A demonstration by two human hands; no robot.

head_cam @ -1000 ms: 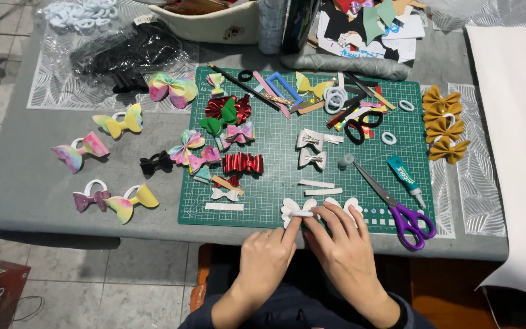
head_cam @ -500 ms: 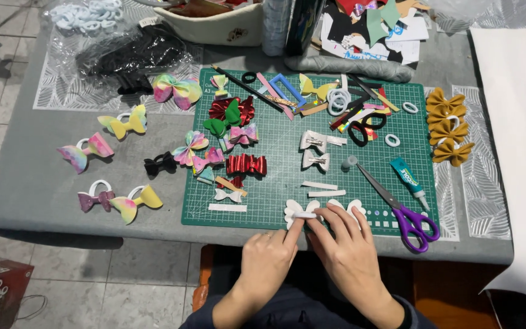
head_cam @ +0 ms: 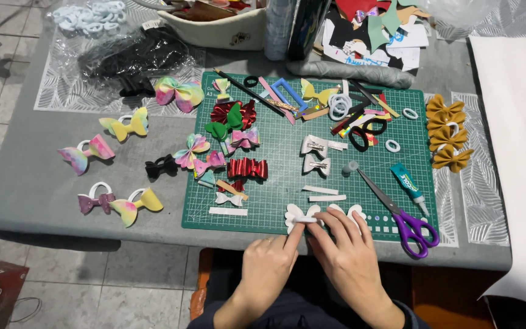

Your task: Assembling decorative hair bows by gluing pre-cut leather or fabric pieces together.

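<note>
scissors (head_cam: 397,210) on cutting mat (head_cam: 275,158), right of white bow (head_cam: 302,214); glue tube (head_cam: 408,187) behind

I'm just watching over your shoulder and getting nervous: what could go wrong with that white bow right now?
The white bow sits at the near edge of the green mat, pinched by the left hand and right hand; a slip might push it off the table. The glue tube lies close, so stray glue could smear it. The purple scissors lie by the right hand and might get knocked.
</note>
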